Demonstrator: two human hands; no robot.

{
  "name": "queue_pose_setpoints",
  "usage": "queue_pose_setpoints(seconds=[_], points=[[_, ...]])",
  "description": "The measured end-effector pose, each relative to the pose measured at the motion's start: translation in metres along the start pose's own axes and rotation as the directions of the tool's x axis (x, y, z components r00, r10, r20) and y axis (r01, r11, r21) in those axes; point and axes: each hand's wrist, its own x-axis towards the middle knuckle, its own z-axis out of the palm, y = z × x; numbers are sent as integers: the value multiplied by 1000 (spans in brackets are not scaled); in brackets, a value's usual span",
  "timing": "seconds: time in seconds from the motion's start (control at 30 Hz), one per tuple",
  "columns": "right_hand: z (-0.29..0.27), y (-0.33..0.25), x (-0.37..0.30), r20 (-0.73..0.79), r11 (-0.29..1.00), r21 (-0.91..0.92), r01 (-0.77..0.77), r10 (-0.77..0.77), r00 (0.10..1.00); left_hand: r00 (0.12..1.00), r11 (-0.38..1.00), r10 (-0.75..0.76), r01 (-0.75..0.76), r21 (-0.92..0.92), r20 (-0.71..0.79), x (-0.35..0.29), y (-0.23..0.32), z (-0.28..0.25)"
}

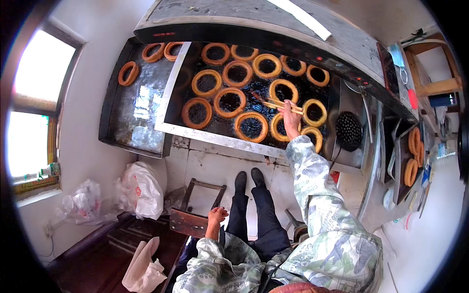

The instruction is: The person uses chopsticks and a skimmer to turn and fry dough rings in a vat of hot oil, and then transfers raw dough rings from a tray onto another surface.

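A broad fryer vat [220, 139] of dark oil, rimmed in pale metal, fills the middle of the view. Against its left side sits a shallow metal tray [139, 105], with three browned rings at its far end. At far right, a dark tray [401, 146] holds a few more. A bulging white plastic bag [141, 190] rests below the left tray, and near it a wooden stool [189, 222] stands on the floor, just beside the person's left hand. Right of the oil lies a round, perforated black skimmer [348, 131].

The dough rings [185, 113] — more than a dozen, golden to brown — spread across the vat. Above those at its right side, the right hand [291, 121] reaches out, its fingers closed firmly around a pair of chopsticks. The left hand [217, 215] hangs low with fingers curled; whether it grasps anything, I cannot tell. Smallest are the chopsticks [274, 104], pointing left over the oil, just beside a ring — contact is unclear.
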Motion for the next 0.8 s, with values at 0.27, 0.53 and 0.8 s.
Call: queue_pose_setpoints(seconds=[0.27, 0.53, 0.8], points=[[-80, -63, -13, 42, 997, -59, -59, 62, 997, 996, 996, 89, -89, -2, 12, -5, 25, -1], [-180, -60, -16, 39, 954, -269, -130, 145, 989, 998, 994, 62, -61, 88, -2, -9, 9, 38], [-174, -20, 12, 18, 917, -100, -386, 390, 921, 998, 988, 68, -65, 137, -14, -33, 2, 80]])
